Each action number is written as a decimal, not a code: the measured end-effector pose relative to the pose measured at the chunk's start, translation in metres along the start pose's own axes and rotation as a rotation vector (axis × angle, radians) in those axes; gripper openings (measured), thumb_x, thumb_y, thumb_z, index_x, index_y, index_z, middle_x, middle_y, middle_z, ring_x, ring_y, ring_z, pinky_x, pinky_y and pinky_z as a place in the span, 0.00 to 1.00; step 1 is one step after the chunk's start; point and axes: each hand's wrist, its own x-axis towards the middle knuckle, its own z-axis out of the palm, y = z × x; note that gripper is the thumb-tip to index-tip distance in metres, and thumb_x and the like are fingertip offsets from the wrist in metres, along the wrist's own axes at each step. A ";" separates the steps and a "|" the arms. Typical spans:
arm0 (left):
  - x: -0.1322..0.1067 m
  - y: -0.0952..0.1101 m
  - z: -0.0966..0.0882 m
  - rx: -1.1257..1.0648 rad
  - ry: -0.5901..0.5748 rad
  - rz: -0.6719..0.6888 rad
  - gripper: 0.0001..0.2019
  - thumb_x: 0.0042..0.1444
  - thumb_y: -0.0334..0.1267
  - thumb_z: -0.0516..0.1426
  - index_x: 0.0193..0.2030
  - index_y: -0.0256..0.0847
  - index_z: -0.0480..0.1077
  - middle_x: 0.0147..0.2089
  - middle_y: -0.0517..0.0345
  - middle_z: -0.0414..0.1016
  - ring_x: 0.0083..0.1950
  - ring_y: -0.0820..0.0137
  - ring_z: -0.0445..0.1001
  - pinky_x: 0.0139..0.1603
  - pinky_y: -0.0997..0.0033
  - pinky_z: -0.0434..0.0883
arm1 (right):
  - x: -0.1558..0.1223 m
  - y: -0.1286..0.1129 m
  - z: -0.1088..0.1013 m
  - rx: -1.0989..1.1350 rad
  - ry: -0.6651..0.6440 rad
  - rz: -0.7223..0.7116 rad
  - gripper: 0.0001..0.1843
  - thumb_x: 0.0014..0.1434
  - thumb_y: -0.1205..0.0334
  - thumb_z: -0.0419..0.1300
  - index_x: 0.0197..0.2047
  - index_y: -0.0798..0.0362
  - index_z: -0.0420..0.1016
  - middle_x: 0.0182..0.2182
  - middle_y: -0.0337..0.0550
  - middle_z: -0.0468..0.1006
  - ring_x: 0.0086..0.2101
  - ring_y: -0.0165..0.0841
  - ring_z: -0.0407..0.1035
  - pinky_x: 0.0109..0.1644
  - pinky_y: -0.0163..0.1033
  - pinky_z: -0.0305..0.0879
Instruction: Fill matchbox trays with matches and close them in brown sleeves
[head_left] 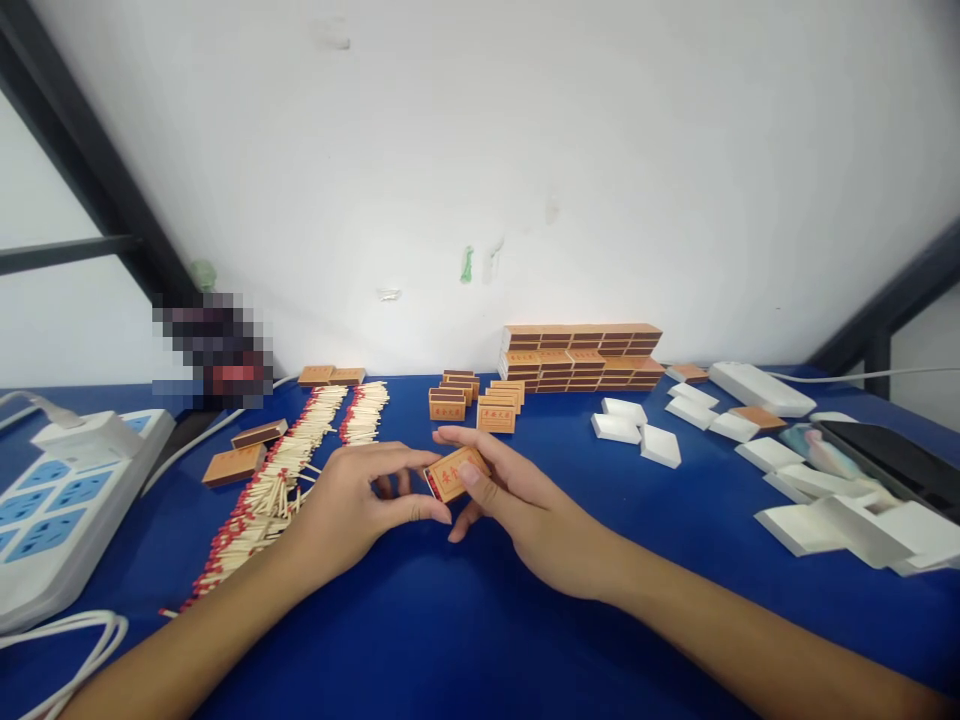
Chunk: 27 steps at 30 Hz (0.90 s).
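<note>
A tan matchbox [452, 478] with red lettering is held above the blue table, its left end partly open and red match heads showing there. My right hand [529, 500] is closed round its right side, the thumb lying on the printed face. At the open end, my left hand [360, 495] has its index finger and thumb on either side of the box, near its corners. A long pile of loose red-tipped matches [259, 510] lies beyond and left of my left hand. A smaller heap of matches [365, 412] is behind it.
Stacked matchboxes [581, 360] stand against the wall, with short rows of upright matchboxes [499, 410] nearer. White box trays [660, 445] lie scattered at right, beside a dark phone [892, 465]. A white power strip [82, 510] with cables is at left.
</note>
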 end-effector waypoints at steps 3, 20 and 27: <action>-0.001 0.001 0.001 0.010 0.044 -0.024 0.20 0.54 0.51 0.72 0.52 0.48 0.84 0.27 0.65 0.78 0.27 0.75 0.69 0.30 0.75 0.67 | -0.001 0.002 -0.003 -0.075 0.005 -0.005 0.30 0.73 0.42 0.57 0.72 0.45 0.60 0.48 0.44 0.78 0.38 0.33 0.77 0.51 0.50 0.78; 0.003 0.005 -0.004 0.025 0.086 -0.108 0.20 0.55 0.53 0.70 0.51 0.45 0.84 0.32 0.61 0.82 0.31 0.71 0.76 0.35 0.71 0.73 | 0.009 -0.009 -0.036 -0.424 0.014 -0.082 0.17 0.66 0.55 0.67 0.57 0.46 0.75 0.44 0.41 0.80 0.38 0.33 0.74 0.41 0.41 0.75; 0.006 0.006 -0.002 -0.126 0.073 -0.195 0.24 0.55 0.55 0.69 0.53 0.43 0.79 0.46 0.54 0.85 0.40 0.67 0.81 0.36 0.71 0.77 | 0.012 -0.004 -0.037 -0.423 0.060 -0.109 0.20 0.65 0.54 0.68 0.59 0.46 0.75 0.48 0.43 0.81 0.38 0.34 0.76 0.43 0.44 0.76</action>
